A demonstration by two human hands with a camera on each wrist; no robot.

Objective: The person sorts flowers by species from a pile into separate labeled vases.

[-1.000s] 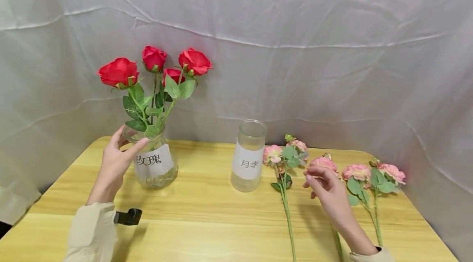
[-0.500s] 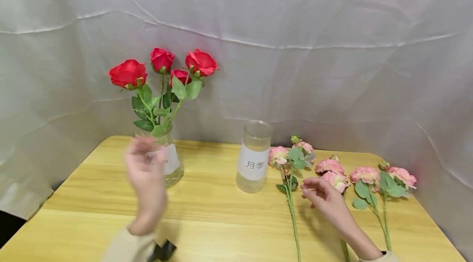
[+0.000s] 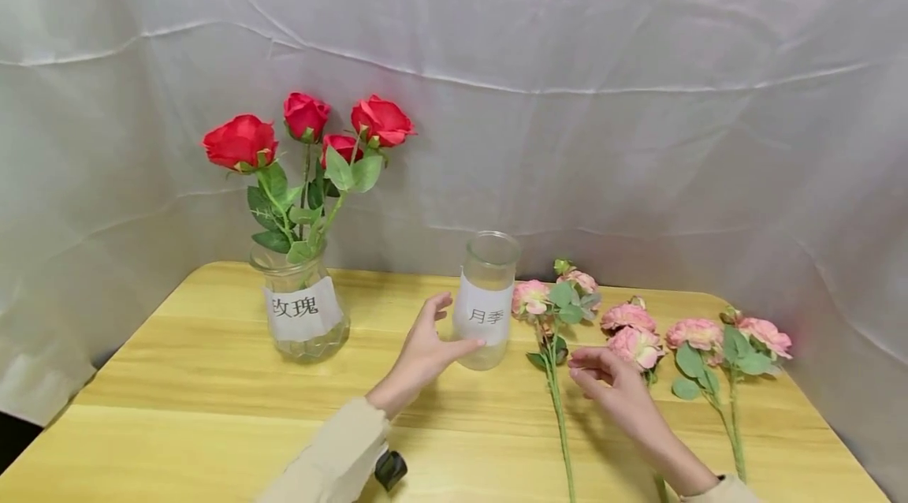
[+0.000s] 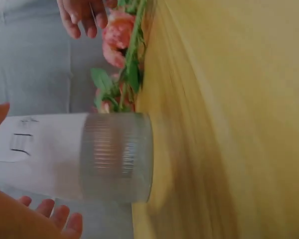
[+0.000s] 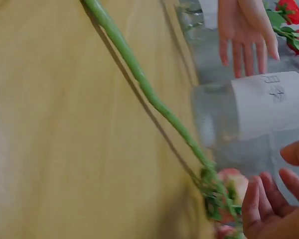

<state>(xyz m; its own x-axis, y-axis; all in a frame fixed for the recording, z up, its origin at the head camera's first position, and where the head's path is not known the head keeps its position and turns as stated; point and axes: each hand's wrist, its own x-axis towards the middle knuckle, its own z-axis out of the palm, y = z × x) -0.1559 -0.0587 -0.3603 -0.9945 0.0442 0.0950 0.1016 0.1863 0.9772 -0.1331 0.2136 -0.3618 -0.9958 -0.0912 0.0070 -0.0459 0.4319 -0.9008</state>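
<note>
My left hand [image 3: 426, 353] is beside a clear glass vase [image 3: 493, 274] with a white paper label, its thumb in front and its fingers at the left side. In the right wrist view the left hand's fingers [image 5: 247, 57] are straight, with the vase between the two hands. The left wrist view shows a gap between fingers and glass. Loosely bent and holding nothing, my right hand [image 3: 624, 400] hovers near a long-stemmed pink flower [image 3: 530, 298]. Its fingertips [image 5: 251, 199] are apart from the stem [image 5: 152, 99].
At the left stands a wider labelled glass vase [image 3: 305, 314] holding several red roses [image 3: 240, 142]. More pink flowers [image 3: 695, 335] lie on the wooden table [image 3: 177, 424] at the right. A grey cloth [image 3: 603, 148] hangs behind the table's far edge.
My left hand has left the rim of the rose vase and moved right to the other vase. The right hand stays almost in place, slightly lower.
</note>
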